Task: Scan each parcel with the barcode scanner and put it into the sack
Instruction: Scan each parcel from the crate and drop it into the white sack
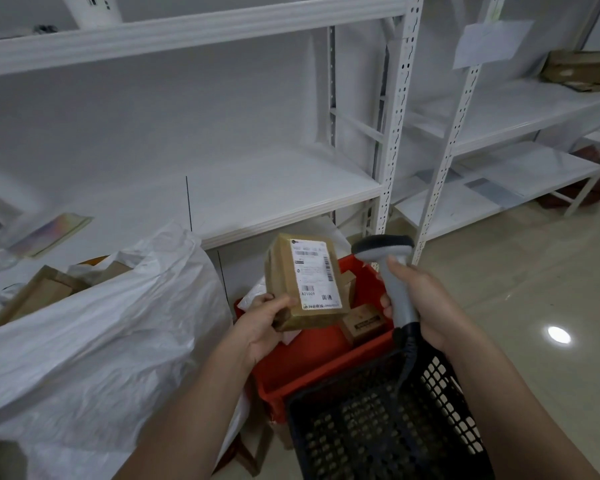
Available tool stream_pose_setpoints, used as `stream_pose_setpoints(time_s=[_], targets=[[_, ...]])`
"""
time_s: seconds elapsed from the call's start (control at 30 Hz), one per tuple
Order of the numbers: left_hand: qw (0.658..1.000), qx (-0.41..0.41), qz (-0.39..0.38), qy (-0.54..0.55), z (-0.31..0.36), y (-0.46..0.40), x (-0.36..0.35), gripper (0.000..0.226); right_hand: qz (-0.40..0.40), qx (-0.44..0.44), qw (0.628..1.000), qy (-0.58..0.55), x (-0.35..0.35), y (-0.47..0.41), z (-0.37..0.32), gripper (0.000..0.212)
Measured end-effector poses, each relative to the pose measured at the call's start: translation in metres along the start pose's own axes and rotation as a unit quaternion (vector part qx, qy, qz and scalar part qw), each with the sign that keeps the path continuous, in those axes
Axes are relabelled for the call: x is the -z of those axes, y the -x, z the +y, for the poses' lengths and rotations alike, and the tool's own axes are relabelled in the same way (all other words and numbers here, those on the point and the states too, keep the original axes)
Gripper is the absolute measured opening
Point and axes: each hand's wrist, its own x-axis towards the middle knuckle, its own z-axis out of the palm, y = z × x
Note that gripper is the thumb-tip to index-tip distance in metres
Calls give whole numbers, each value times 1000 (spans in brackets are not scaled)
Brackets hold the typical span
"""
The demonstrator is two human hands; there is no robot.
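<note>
- Because the sack (94,327) is thin, crinkly white plastic at your 9 o'clock, expect its mouth to sag; it looks soft and light.
- Your left hand (260,323) pinches the parcel (303,280) by its lower corner, label up, above the red crate (312,362); the small taped carton looks stiff and light, so gripping its edges suits.
- At 2 o'clock, your right hand (420,299) wraps the barcode scanner (390,271) handle, head aimed toward the label.

I'm seeing white metal shelving (243,188) standing along a white wall (153,126), a second rack (499,119) sitting to its right, and a ceiling light reflecting (559,334) off the glossy beige floor (534,271).
</note>
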Motion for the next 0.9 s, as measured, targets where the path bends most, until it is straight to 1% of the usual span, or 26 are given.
stream_pose_setpoints(time_s=[0.07, 0.13, 0.23, 0.37, 0.53, 0.67, 0.8, 0.9], targets=[[999, -19, 30, 7, -3, -5, 3, 50, -20, 5, 1000, 10, -4, 12, -18, 34], [998, -37, 52, 6, -6, -8, 5, 42, -18, 30, 999, 32, -10, 23, -35, 35], [996, -50, 71, 5, -7, -12, 9, 43, -32, 58, 997, 45, -19, 39, -56, 34], [994, -62, 75, 39, -3, -18, 16, 46, -55, 73, 993, 77, -29, 56, -75, 38], [991, -83, 80, 65, 2, -19, 24, 51, -48, 90, 990, 93, -38, 67, -86, 44], [992, -86, 78, 59, 8, -12, 25, 62, -55, 111, 988, 94, -44, 70, -93, 40], [991, -95, 76, 56, 14, -4, 26, 48, -59, 103, 985, 122, -55, 71, -96, 43], [990, -109, 70, 46, 20, 5, 28, 43, -69, 104, 984, 127, -68, 67, -97, 40]])
